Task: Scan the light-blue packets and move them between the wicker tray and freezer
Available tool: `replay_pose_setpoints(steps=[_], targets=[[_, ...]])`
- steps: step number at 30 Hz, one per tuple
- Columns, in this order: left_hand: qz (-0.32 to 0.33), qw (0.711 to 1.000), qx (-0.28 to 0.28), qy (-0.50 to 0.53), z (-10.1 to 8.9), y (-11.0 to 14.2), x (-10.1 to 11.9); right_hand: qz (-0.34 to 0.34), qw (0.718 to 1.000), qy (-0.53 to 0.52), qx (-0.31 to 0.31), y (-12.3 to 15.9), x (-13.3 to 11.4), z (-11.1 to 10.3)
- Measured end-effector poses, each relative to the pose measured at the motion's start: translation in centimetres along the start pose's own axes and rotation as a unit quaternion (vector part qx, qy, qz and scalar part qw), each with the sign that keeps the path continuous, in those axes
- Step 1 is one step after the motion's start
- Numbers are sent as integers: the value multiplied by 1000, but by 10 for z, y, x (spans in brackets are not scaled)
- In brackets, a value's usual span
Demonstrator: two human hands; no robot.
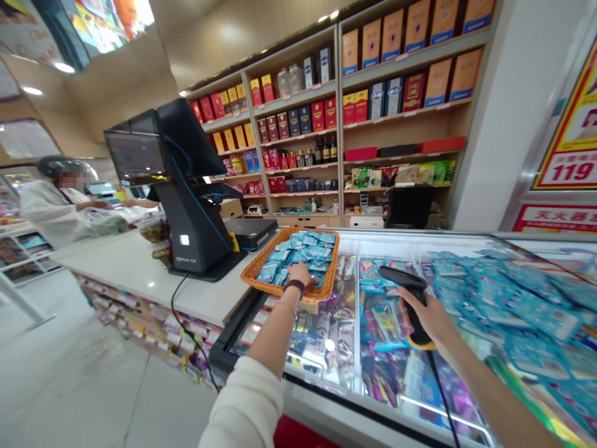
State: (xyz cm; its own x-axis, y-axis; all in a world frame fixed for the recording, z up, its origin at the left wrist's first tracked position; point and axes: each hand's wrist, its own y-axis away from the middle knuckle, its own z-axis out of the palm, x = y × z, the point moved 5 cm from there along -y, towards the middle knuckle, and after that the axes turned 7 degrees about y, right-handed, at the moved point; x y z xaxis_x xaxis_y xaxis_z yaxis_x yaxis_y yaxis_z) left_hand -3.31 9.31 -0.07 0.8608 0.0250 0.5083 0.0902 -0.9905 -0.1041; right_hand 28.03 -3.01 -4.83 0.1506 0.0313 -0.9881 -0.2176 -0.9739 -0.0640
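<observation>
A cream-white knitted sleeve (242, 404) is recorded on the left arm. A dark round-beaded bracelet (295, 286) and a thin silver-toned chain bracelet (285, 306) are noted at the left wrist (290, 297). The right forearm (494, 379) is seen uncovered within frame.

Wooden shelves (401, 134) of boxed liquor (293, 121) behind a black checkout terminal (193, 211) on a white counter (125, 267)
</observation>
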Motion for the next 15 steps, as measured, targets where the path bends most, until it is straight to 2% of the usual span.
replay_pose_setpoints(steps=[9, 12, 15], targets=[[-23, 1000, -1, -1, -19, -5, -10, -8, 1000, -10, 8, -2, 2, 0], [-4, 997, 52, 58, -27, 0, -19, -25, 1000, -14, 9, -4, 5, 0], [9, 976, 128, 177, -36, 9, -26, -26, 1000, 2, -3, -4, 6, 2]])
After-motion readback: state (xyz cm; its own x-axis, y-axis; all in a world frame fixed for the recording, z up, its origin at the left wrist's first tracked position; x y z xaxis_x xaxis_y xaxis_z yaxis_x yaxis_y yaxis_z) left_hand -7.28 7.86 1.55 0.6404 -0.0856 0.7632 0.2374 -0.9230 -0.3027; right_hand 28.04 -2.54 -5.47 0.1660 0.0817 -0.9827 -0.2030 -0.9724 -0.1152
